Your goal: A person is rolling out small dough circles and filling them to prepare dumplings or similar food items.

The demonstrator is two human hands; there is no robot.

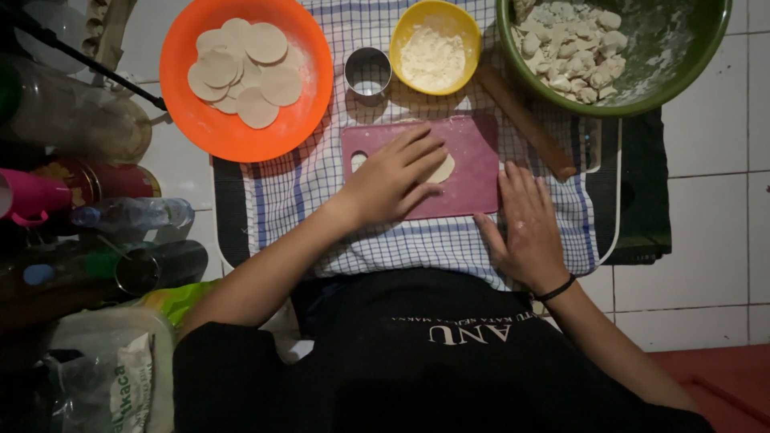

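Biggest thing up top is the green bowl (642, 88) at the far right, loaded with cut dough lumps. Far left sits the orange bowl (245, 120) holding a heap of flat dough rounds. All of it rests on a checked cloth (321, 180) spread over the table. Dead centre on the cloth is the pink cutting board (473, 172), and between the 2 big bowls there's a yellow bowl (435, 24) of flour. A wooden rolling pin (525, 120) lies on a diagonal past the board's right end, and a small metal ring cutter (368, 72) stands just beyond the board.

Now the bit that matters: the dough piece (443, 168) sits mid-board, and the left hand (393, 180) is right on top of it, flat, fingers spread, pressing down, so only its right edge peeks out. The right hand (525, 224) lies flat and empty beside the board's right edge, fingers together, holding nothing. So the left hand is the nearer one, with the dough directly under it.
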